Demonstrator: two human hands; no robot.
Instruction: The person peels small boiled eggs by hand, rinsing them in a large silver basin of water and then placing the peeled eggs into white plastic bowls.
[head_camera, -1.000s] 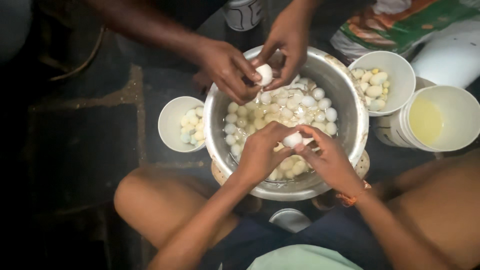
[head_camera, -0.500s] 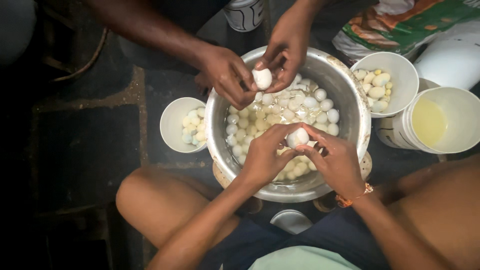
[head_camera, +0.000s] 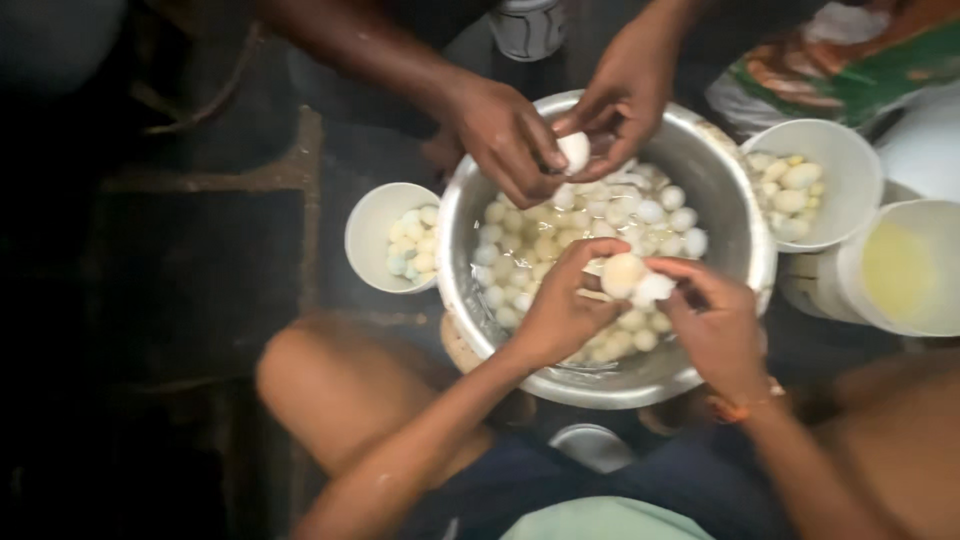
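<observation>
a wide steel bowl (head_camera: 735, 215) sits on the dark floor between the person's bare knees, holding water and a heap of small pale eggs (head_camera: 610, 215) spread across its bottom. at the bowl's right rim stand a white tub (head_camera: 915, 262) of yellow liquid and, just beyond it toward the far side, a white cup (head_camera: 835, 150) of peeled eggs. a smaller white cup (head_camera: 375, 225) with a few eggs touches the bowl's left rim. over the near half of the bowl the left hand (head_camera: 565, 310) and the right hand (head_camera: 715, 320) meet around one egg (head_camera: 622, 274): the left fingers are closed on it, while the right thumb and fingers pinch a white flake of shell (head_camera: 655, 288) at its side. at the far rim another person's two hands (head_camera: 510, 135) pinch a second egg (head_camera: 574, 152) above the water.
</observation>
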